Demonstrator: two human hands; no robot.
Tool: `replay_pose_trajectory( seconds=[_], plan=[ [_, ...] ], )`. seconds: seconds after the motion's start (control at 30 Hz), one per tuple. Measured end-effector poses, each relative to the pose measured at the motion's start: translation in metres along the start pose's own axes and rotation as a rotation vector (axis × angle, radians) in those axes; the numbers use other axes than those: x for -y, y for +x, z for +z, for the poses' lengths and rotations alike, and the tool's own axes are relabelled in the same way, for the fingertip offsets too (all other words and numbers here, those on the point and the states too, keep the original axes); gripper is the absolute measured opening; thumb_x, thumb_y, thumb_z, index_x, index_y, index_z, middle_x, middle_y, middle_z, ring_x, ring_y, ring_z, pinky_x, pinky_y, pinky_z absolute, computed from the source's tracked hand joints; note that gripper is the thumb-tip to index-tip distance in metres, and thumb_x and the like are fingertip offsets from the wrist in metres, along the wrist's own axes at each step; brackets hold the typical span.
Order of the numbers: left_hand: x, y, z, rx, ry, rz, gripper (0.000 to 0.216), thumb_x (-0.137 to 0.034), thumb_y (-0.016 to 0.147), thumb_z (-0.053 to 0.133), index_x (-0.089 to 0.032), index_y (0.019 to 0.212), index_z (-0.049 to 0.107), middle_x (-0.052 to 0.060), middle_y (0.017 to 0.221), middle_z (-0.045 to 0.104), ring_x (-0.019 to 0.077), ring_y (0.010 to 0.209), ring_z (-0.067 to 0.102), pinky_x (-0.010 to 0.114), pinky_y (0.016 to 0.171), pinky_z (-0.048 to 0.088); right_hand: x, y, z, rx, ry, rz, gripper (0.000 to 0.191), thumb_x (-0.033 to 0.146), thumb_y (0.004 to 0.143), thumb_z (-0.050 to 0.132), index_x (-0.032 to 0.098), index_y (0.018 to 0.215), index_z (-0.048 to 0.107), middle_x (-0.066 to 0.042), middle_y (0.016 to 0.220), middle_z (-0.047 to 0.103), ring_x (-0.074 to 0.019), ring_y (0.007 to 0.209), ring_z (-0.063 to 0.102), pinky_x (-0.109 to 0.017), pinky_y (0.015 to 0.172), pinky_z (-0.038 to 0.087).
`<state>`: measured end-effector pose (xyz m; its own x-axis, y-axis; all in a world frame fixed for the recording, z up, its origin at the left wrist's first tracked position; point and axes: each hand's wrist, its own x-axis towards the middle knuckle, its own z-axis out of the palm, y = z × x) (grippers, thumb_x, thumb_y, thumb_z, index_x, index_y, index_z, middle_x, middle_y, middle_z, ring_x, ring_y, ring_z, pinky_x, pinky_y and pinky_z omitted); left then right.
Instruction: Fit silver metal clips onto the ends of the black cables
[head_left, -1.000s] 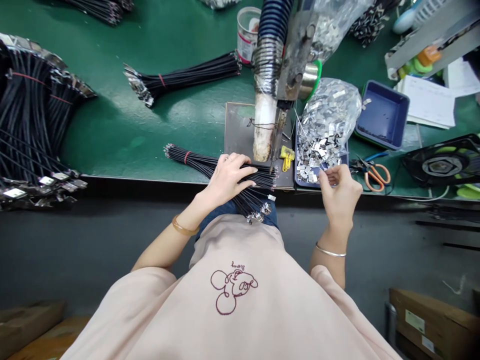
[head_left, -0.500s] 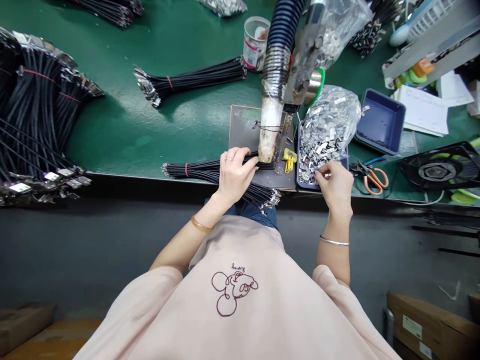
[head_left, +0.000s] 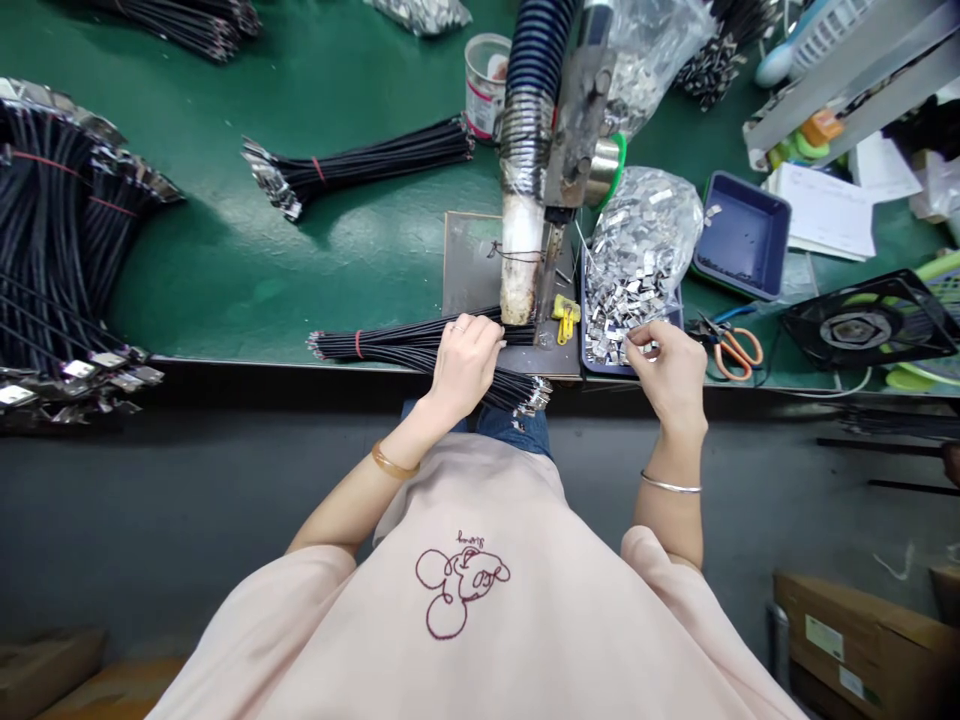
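The bundle of black cables [head_left: 394,345] lies along the near edge of the counter [head_left: 225,270], a red band [head_left: 358,345] around it toward its left end. Our left hand [head_left: 463,365] lies over its middle, fingers curled down and grasping the cables. To the right of that hand we see the bundle fan out: some strands run onto a grey board [head_left: 469,265], while others, tipped with metal, jut over the counter's edge above our lap.

Just above the strands on the board comes the white nozzle [head_left: 521,240] of a ribbed hose [head_left: 536,70], with a worn metal arm [head_left: 574,140] beside it. A yellow clip [head_left: 566,318] sits near the board's right side.

Our right hand [head_left: 671,370] is at the near edge of a tray [head_left: 611,369] of small metal pieces [head_left: 630,305]; its thumb and forefinger come together, but we cannot tell whether they grip a piece.

Orange-handled pliers [head_left: 739,352] lie right of that hand, with a black fan [head_left: 862,325] past them and a blue tray [head_left: 742,232] farther back. Another banded bundle [head_left: 382,155] lies behind ours, and a large heap of cables [head_left: 45,220] fills the far left.
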<state>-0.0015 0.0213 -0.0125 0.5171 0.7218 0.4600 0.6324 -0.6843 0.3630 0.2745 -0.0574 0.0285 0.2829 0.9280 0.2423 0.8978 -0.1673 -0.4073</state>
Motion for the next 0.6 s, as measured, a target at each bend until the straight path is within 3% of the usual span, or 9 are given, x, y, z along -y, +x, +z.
replay_pose_trajectory(
  seconds=[0.2,0.33,0.47,0.6],
  plan=[
    [0.002,-0.007,0.006,-0.148,-0.077,0.056,0.02,-0.018,0.1,0.046,-0.016,0.092,0.064,0.007,0.087,0.069,0.021,0.084,0.055,0.034,0.079,0.041,0.003,0.008,0.012,0.077,-0.076,-0.089,0.009,0.018,0.082,0.056,0.023,0.074,0.056,-0.006,0.09,0.073,-0.0224,0.087,0.063,-0.032,0.074,0.042],
    [0.004,-0.006,0.005,-0.207,0.022,0.121,0.023,-0.017,0.1,0.046,-0.017,0.091,0.068,0.006,0.08,0.064,0.0197,0.078,0.052,0.033,0.075,0.041,0.003,0.015,0.011,0.142,-0.148,-0.026,0.006,0.018,0.079,0.057,0.023,0.075,0.057,-0.004,0.08,0.069,-0.0211,0.075,0.06,-0.031,0.068,0.037],
    [0.003,-0.006,0.0,-0.131,0.03,0.128,0.024,-0.019,0.099,0.048,-0.017,0.08,0.064,0.006,0.076,0.059,0.02,0.074,0.048,0.033,0.073,0.042,0.0,0.019,0.007,0.169,-0.142,-0.01,0.009,0.015,0.074,0.059,0.022,0.07,0.055,-0.003,0.074,0.066,-0.0193,0.071,0.059,-0.03,0.065,0.035],
    [0.001,-0.007,-0.006,0.018,-0.097,0.088,0.016,-0.018,0.093,0.048,-0.016,0.084,0.061,0.008,0.08,0.061,0.0222,0.079,0.051,0.035,0.075,0.044,0.0,0.014,0.006,0.04,0.026,0.041,0.008,0.022,0.078,0.06,0.023,0.072,0.055,-0.001,0.075,0.065,-0.0157,0.066,0.058,-0.03,0.068,0.044]
  ],
)
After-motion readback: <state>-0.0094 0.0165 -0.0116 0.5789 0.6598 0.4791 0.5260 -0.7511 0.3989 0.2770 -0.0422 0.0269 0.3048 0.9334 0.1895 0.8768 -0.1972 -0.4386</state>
